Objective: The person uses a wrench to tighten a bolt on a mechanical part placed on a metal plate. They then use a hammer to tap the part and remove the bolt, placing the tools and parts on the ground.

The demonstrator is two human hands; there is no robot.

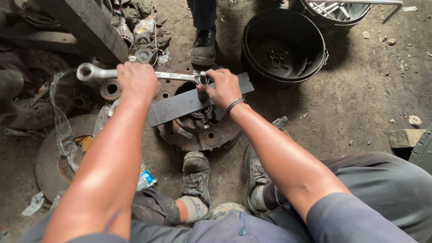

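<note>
My left hand (137,81) grips the shaft of a long silver wrench (92,72) that lies level across a rusty round clutch housing (204,137) on the dirt floor. The wrench's far end sits on a dark bolt (203,85) at the housing's centre. My right hand (224,88) holds that bolt and wrench head, resting on a flat dark metal bar (173,108) laid across the housing. A black band circles my right wrist. My two boots (195,177) stand just below the housing.
Another person's black boot (204,46) stands just beyond the housing. A black bucket (283,45) with small parts sits at upper right, a second bucket with tools behind it. A rusty disc (51,162), plastic wrap and scrap parts lie left. A wooden block (405,137) lies right.
</note>
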